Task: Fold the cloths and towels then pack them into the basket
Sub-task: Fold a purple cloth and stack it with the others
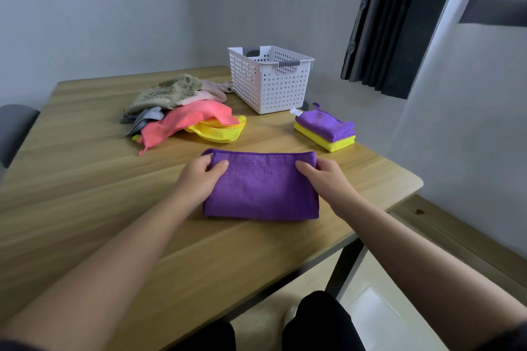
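Left hand (199, 179) and right hand (328, 182), fingers (204, 164) pinching one purple cloth (261, 188), two folded cloths (328, 125) stacked, one basket (268, 82)

Fuzzy matt microfibre purple cloth (261, 188); smooth wood-grain surface (85, 179) with a slight sheen; white perforated plastic basket (269, 85), grey handles
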Demonstrator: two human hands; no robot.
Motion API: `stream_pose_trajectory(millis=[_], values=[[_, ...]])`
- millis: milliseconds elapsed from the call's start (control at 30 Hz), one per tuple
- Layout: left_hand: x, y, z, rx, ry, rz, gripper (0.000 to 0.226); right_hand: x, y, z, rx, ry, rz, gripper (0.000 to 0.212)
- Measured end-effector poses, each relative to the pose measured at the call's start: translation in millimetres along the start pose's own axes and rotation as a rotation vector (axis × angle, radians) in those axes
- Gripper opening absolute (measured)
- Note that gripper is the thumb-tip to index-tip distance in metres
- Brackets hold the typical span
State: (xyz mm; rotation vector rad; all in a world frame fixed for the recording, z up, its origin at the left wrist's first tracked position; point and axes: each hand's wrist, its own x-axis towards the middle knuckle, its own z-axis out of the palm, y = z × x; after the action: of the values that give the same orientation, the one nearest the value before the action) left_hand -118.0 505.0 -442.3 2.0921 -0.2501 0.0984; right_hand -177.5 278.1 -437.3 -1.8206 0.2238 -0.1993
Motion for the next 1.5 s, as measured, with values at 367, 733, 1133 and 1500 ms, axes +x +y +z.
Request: stream_pose_trajectory(millis=[367, 733, 1133, 1500], values=[[57.4, -4.8, 48.8, 0.723, 0.094, -0.109, 0.033, 60.7, 17.5, 24.5, -0.892, 0.183, -0.009, 0.020], [49.4, -12.0, 57.7, 0.969, 0.232, 0.116, 0.054, 64.8, 23.5, 25.3, -1.248, 0.232, -0.139, 0.021], [41.2, -20.1, 55.8, 0.826, -0.329, 0.163, 0.057, 38.5, 37.3, 46.6, -1.103, -0.143, -0.158, 0.063], [3.2, -2.8, 62.4, 0.817, -0.264, -0.112, 0.060, 29.1, 27.6, 28.4, -1.231, -0.247, -0.170, 0.065]])
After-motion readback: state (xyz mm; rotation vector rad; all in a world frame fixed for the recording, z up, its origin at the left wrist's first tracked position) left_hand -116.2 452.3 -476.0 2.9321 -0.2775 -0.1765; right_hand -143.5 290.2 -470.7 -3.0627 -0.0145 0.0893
